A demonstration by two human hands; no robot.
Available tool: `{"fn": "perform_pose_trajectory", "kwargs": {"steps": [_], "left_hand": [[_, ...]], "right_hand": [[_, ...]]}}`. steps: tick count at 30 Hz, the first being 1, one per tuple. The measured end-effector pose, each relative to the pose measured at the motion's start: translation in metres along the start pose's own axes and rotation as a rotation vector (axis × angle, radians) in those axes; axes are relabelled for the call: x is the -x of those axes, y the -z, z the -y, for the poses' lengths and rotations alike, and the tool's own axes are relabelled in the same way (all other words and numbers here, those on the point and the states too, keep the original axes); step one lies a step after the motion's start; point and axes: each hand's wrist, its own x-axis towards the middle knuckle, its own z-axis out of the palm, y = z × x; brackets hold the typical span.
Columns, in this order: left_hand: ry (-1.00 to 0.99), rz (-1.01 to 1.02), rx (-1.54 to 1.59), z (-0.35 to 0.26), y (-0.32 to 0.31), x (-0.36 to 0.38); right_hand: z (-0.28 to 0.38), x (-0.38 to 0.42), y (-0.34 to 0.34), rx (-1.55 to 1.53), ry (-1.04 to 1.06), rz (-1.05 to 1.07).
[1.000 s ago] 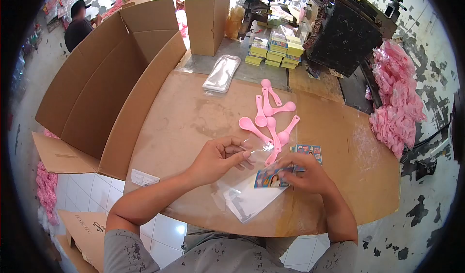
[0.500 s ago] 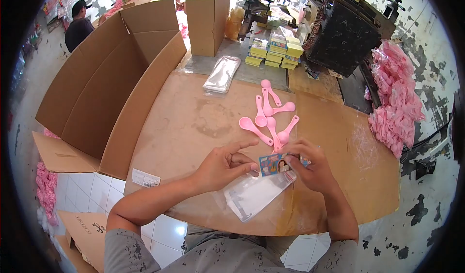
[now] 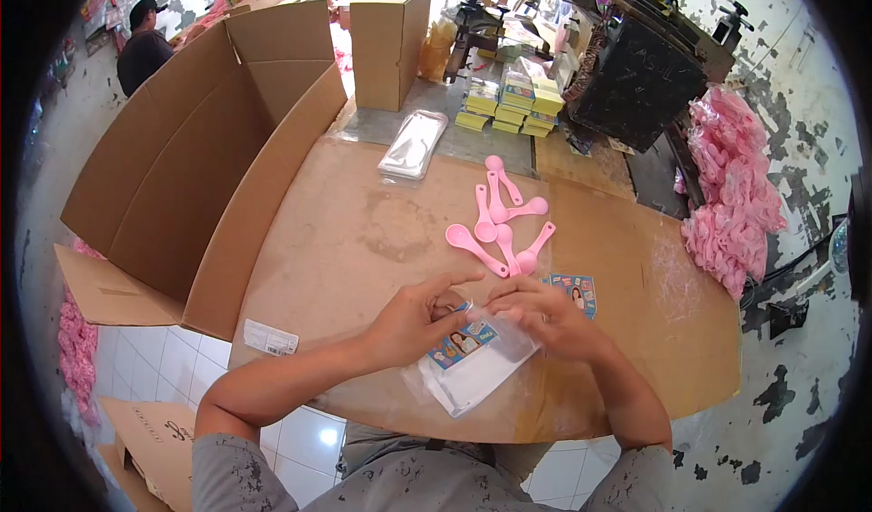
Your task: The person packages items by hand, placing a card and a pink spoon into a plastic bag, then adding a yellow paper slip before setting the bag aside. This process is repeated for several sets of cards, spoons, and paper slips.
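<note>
Over the cardboard-covered table, my left hand point(image 3: 409, 321) is closed on a blue printed card point(image 3: 461, 344). My right hand point(image 3: 542, 315) pinches the edge of a clear plastic bag point(image 3: 510, 338) beside that card. White-looking clear bags point(image 3: 477, 383) lie flat below both hands. Another blue card point(image 3: 576, 292) rests on the table just past my right hand. Several pink measuring spoons point(image 3: 501, 226) lie in a loose group beyond my hands.
A large open carton point(image 3: 241, 212) stands at the left. Farther back are a stack of clear packets point(image 3: 414, 145), stacked cards point(image 3: 513, 101), an upright box point(image 3: 391, 49) and a black machine point(image 3: 636, 76). Pink bundles point(image 3: 734, 194) hang at the right. A person point(image 3: 143, 49) is at the far left.
The card has shifted left and down into my left hand's hold. My right hand has let go of it and taken the clear bag. Another card now shows on the table at the right.
</note>
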Motion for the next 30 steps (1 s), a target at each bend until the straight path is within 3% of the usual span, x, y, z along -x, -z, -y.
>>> {"fn": "perform_pose_trajectory", "kwargs": {"steps": [2,5,8,11,14,20,30], "left_hand": [[0.011,0.002,0.014,0.003,0.001,-0.002],[0.011,-0.025,0.130,0.005,0.003,-0.005],[0.027,-0.033,0.193,0.002,0.008,-0.008],[0.034,-0.049,0.223,-0.004,0.011,-0.008],[-0.006,-0.093,0.196,-0.005,0.011,-0.008],[-0.030,-0.109,0.168,-0.004,0.006,-0.006],[0.021,-0.056,0.079,-0.001,0.004,-0.002]], "right_hand": [[-0.028,-0.007,0.025,-0.071,-0.156,-0.038],[-0.070,-0.025,0.060,0.797,0.146,-0.259],[-0.095,-0.020,0.070,0.623,-0.044,-0.165],[-0.072,-0.016,0.075,0.709,-0.032,-0.206],[-0.025,-0.010,0.071,0.570,-0.057,-0.267],[0.027,-0.012,0.040,0.204,0.004,-0.174],[0.031,-0.021,0.027,0.265,0.095,0.011]]}}
